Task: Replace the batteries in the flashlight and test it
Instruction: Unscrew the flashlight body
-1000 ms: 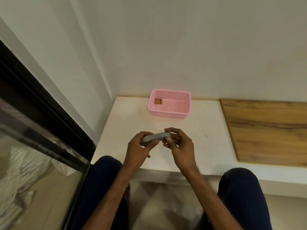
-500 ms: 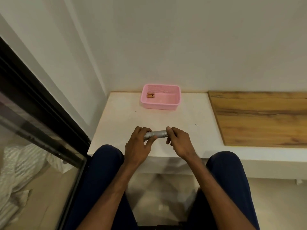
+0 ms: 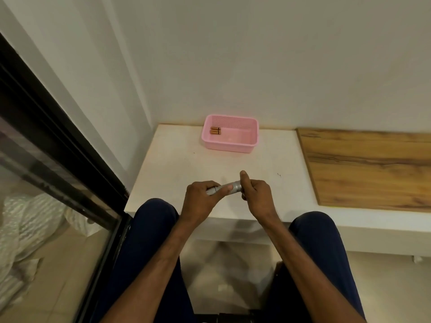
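A small silver flashlight (image 3: 234,186) lies crosswise between both hands, just above the near edge of the white counter (image 3: 177,164). My left hand (image 3: 201,199) wraps its left end, thumb along the barrel. My right hand (image 3: 255,194) pinches the right end, index finger raised over the cap. A pink plastic basket (image 3: 254,136) stands at the back of the counter near the wall. A few copper-coloured batteries (image 3: 215,131) lie side by side in its left corner.
A wooden board (image 3: 368,166) covers the counter to the right. A dark-framed glass pane (image 3: 53,145) runs along the left, with striped cloth behind it. My knees in dark trousers sit below the counter edge, over a tiled floor.
The camera view shifted while the hands stayed on the flashlight. My right fingers regripped the right end, and the index finger now stands up over the cap.
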